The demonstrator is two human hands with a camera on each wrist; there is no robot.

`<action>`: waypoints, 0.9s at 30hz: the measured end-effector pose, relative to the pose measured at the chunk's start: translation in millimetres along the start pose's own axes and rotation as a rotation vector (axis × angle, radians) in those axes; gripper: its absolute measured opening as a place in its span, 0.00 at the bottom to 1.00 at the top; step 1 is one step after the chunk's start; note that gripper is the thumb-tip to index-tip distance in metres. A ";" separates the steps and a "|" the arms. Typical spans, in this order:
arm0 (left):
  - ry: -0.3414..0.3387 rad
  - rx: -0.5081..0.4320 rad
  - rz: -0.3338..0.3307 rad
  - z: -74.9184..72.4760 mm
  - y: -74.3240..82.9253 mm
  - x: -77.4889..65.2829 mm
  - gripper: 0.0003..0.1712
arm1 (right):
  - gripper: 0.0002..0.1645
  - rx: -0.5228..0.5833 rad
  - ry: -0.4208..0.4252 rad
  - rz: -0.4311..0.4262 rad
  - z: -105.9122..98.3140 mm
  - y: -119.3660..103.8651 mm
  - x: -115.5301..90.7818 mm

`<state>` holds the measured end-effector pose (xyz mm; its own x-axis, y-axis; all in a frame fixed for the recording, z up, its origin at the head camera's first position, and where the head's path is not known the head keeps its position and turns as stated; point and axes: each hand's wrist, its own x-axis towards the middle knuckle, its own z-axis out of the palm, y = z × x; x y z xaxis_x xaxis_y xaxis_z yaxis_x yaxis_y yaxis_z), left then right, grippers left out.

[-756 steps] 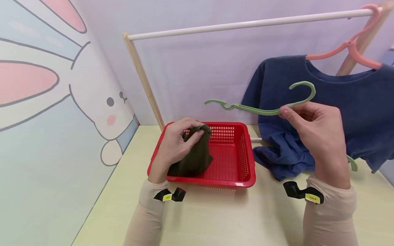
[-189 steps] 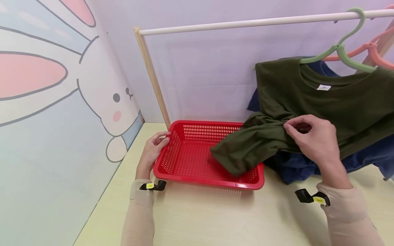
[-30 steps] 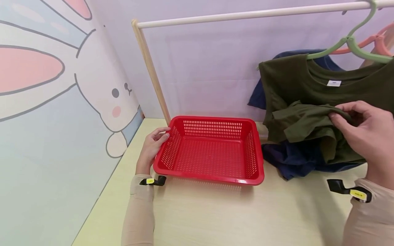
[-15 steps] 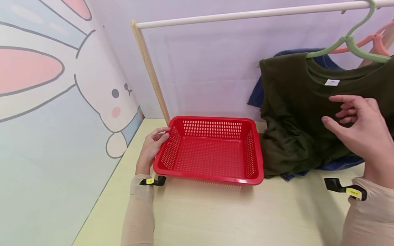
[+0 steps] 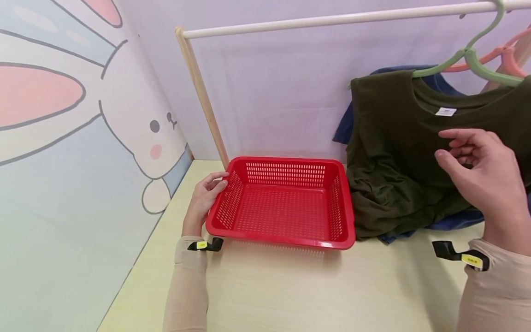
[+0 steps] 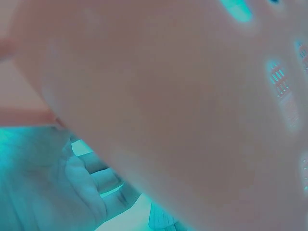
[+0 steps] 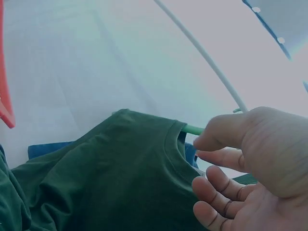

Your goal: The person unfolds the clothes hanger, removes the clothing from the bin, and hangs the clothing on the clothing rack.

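At the left rim of a red plastic basket [image 5: 282, 242], my left hand [image 5: 205, 198] grips the edge with its thumb and fingertips. The basket has slotted walls and a bare floor. My right hand [image 5: 483, 168] holds nothing, its thumb and index finger apart, in front of a dark green T-shirt [image 5: 398, 138]. This shirt hangs from a green hanger [image 5: 477, 64], its lower part bunched beside the basket's right wall. The right wrist view shows the shirt's shoulder and collar just left of my fingertips. Blurred pinkish red covers most of the left wrist view.
A white rail [image 5: 311, 28] on a wooden post [image 5: 203, 94] spans the back. Behind the green shirt, a blue T-shirt [image 5: 343, 127] hangs with a coral hanger [image 5: 512, 60]. A wall with a painted rabbit [image 5: 137, 124] borders the pale table [image 5: 282, 295] on the left.
The green T-shirt was in the basket at first and now hangs on the rail. My right hand has let go of its gathered cloth, which dropped down. The left hand stays at the rim.
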<state>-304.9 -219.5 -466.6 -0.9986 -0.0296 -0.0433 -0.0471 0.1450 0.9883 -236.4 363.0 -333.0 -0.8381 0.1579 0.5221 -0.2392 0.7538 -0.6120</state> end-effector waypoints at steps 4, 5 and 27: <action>0.004 0.003 -0.004 0.5 -0.1 -0.6 0.28 | 0.23 0.033 0.022 0.004 -1.4 -3.1 -0.9; 0.002 0.006 -0.006 0.6 -0.4 -1.2 0.28 | 0.22 0.036 0.024 0.008 -1.8 -3.8 -1.8; -0.018 0.026 0.011 -2.7 1.5 -1.4 0.26 | 0.16 0.228 0.181 -0.063 -5.2 -28.3 -10.0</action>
<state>-303.5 -221.9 -464.6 -0.9993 -0.0098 -0.0352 -0.0364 0.1710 0.9846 -218.7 343.4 -317.7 -0.7224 0.2418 0.6478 -0.4086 0.6065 -0.6821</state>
